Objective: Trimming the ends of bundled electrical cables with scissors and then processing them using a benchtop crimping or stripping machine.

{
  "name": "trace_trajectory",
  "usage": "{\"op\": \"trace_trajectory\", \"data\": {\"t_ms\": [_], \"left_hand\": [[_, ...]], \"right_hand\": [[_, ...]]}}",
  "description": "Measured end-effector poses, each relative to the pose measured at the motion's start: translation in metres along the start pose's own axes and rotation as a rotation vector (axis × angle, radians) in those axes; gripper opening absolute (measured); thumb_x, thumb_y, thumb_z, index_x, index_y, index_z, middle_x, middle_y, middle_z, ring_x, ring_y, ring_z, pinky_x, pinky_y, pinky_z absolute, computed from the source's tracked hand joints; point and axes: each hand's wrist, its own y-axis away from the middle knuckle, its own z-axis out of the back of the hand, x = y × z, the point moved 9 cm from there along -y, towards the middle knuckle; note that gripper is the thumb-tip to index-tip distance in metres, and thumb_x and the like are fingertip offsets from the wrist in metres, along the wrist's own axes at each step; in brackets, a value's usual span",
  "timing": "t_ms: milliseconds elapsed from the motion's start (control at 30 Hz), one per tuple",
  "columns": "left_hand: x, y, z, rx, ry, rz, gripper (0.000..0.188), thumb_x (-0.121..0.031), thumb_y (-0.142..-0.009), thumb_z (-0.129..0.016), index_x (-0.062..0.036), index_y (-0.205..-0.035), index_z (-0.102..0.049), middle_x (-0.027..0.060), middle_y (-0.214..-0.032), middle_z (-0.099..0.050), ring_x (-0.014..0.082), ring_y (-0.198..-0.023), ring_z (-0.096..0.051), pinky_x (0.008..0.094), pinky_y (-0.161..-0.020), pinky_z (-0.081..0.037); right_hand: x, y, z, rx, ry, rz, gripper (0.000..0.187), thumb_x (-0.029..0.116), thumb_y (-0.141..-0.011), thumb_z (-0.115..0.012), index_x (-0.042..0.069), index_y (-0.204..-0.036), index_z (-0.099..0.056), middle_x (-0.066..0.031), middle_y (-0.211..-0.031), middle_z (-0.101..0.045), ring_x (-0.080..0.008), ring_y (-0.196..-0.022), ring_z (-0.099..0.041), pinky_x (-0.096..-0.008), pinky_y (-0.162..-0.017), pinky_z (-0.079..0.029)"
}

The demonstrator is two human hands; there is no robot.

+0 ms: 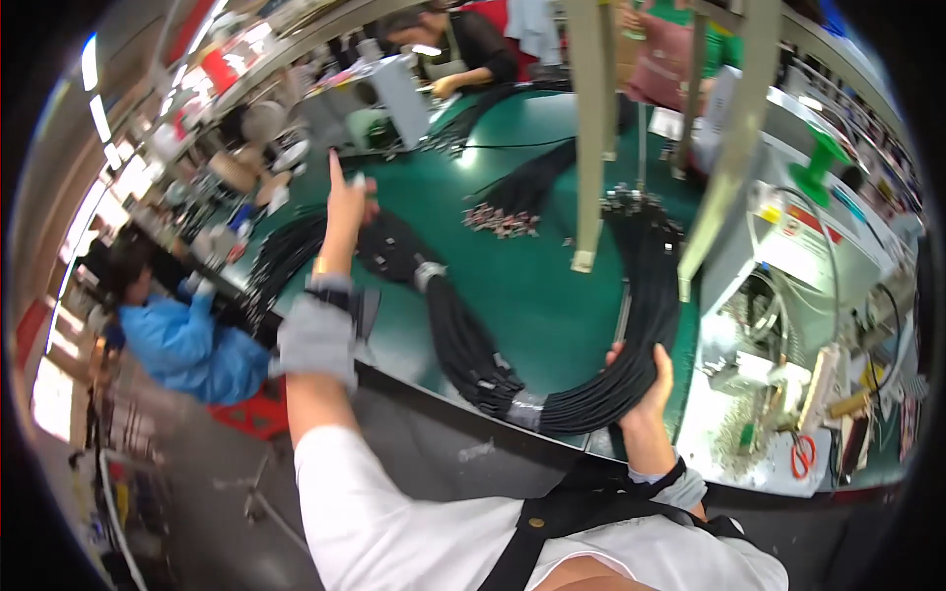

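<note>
A thick bundle of black cables (pixel 601 396) curves along the near edge of the green table, with clear wrapping around it in places. My right hand (pixel 648 399) is wrapped around its right-hand bend from below, the thumb on the outer side. My left hand (pixel 347 207) reaches over the far left of the table, beside the bundle's other end (pixel 389 246). Its index finger points away from me and the fingers look apart; a small white patch shows at a fingertip, too blurred to name. Metal connectors (pixel 636 200) tip the bundle's right end.
More black cable bundles (pixel 537 182) lie across the green table (pixel 522 266). Metal posts (pixel 589 148) rise in front of me. A machine (pixel 788 246) with a green spool and red-handled scissors (pixel 803 456) stands right. People work opposite and at left, one in blue (pixel 182 335).
</note>
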Motion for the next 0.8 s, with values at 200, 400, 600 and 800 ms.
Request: {"op": "trace_trajectory", "data": {"t_ms": [200, 400, 600, 800], "left_hand": [[-0.008, -0.101, 0.027, -0.072, 0.211, 0.485, 0.05, -0.024, -0.085, -0.044, -0.0072, -0.128, -0.024, 0.0111, -0.095, -0.061, 0.0181, -0.056, -0.056, 0.0258, -0.039, -0.039], [-0.039, -0.159, 0.048, 0.047, 0.461, 0.165, 0.04, -0.026, -0.085, -0.044, -0.0075, -0.119, -0.035, 0.0119, -0.098, -0.061, 0.0174, -0.063, -0.058, 0.0254, -0.038, -0.038], [-0.045, -0.175, 0.043, -0.21, 0.201, 0.169, 0.033, -0.029, -0.082, -0.046, -0.0069, -0.107, -0.046, 0.0085, -0.093, -0.062, 0.0168, -0.054, -0.056, 0.0234, -0.036, -0.037], [-0.039, -0.193, 0.038, -0.197, 0.225, 0.188, 0.038, -0.025, -0.081, -0.047, -0.0074, -0.113, -0.036, 0.0089, -0.089, -0.062, 0.0172, -0.053, -0.055, 0.0232, -0.036, -0.035]], "right_hand": [[-0.003, 0.0, -0.002, -0.002, 0.044, 0.03, 0.05, 0.048, -0.079, -0.043, 0.001, -0.093, -0.055, -0.01, -0.089, -0.06, -0.0221, -0.077, -0.058, -0.037, -0.066, -0.048], [-0.005, 0.006, -0.009, -0.029, 0.061, 0.022, 0.051, 0.047, -0.079, -0.043, 0.0, -0.093, -0.055, -0.0113, -0.087, -0.06, -0.0232, -0.078, -0.058, -0.0363, -0.067, -0.048], [0.0, 0.003, 0.001, -0.082, 0.081, 0.044, 0.053, 0.049, -0.078, -0.043, 0.0, -0.094, -0.056, -0.0105, -0.087, -0.06, -0.0224, -0.079, -0.058, -0.0381, -0.07, -0.047], [-0.005, 0.007, 0.002, -0.109, 0.055, -0.006, 0.053, 0.048, -0.078, -0.043, -0.001, -0.094, -0.056, -0.0113, -0.087, -0.06, -0.0229, -0.079, -0.058, -0.0379, -0.071, -0.047]]}}
